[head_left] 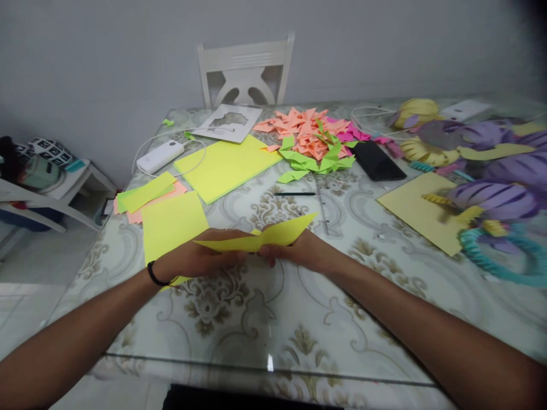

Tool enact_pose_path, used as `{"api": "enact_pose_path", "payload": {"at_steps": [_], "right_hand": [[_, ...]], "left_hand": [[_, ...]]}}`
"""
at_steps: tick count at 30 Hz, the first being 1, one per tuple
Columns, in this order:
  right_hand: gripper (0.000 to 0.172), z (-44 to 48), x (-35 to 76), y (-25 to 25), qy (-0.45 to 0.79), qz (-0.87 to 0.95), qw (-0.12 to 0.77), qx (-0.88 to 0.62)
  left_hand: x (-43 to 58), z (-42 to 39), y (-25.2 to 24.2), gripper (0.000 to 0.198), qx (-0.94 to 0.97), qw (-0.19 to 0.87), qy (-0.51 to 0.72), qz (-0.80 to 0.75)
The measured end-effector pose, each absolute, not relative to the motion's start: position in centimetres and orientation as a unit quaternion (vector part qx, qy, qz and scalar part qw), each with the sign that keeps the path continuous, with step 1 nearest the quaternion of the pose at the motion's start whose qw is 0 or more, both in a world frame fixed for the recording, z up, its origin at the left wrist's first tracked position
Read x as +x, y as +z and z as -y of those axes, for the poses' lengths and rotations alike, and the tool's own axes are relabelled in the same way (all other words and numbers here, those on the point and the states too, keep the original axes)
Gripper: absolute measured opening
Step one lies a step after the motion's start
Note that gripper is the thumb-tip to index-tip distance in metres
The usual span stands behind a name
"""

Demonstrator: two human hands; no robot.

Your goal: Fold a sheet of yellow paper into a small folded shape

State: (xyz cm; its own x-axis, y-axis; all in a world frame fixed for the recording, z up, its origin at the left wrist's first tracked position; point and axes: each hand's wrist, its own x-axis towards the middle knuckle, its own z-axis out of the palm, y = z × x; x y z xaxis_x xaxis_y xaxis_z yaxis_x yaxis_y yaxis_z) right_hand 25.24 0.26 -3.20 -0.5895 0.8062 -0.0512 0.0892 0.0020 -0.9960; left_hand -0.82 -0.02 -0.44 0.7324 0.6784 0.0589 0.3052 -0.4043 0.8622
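A yellow sheet of paper (273,234), bent at its middle, is held above the table between my two hands. My left hand (213,253) wears a black band at the wrist and pinches the sheet from the left, thumb toward me. From the right, my right hand (294,247) grips the same sheet near its middle, with its other fingers mostly hidden behind the paper. Under and behind my left hand lies a square yellow sheet (173,222). A dark pencil-like stick (294,194) and a clear ruler (323,208) rest beyond my hands.
Several folded paper pieces in orange, green and pink form a pile (311,139) at the back. Nearby are a yellow paper stack (226,165), a white power bank (160,156) with a cable and a black phone (378,160). Paper crafts (491,199) cover the right side. A white chair (248,68) stands behind.
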Motion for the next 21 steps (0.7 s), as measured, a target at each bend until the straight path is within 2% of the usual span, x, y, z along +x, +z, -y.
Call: {"api": "enact_pose_path", "payload": {"at_steps": [7,15,21], "right_hand": [[0.028,-0.19,25.27,-3.28,0.614,0.647,0.297,-0.341],[0.029,-0.3,25.22,-3.26,0.613,0.648,0.289,-0.347],[0.029,-0.27,25.29,-3.1,0.619,0.648,0.285,-0.34]], "left_hand": [[-0.9,-0.04,-0.32,0.044,0.825,0.43,0.195,-0.311],[-0.77,-0.04,-0.16,0.04,0.828,0.436,0.212,-0.283],[-0.55,-0.2,0.12,0.038,0.807,0.484,0.191,-0.279]]}}
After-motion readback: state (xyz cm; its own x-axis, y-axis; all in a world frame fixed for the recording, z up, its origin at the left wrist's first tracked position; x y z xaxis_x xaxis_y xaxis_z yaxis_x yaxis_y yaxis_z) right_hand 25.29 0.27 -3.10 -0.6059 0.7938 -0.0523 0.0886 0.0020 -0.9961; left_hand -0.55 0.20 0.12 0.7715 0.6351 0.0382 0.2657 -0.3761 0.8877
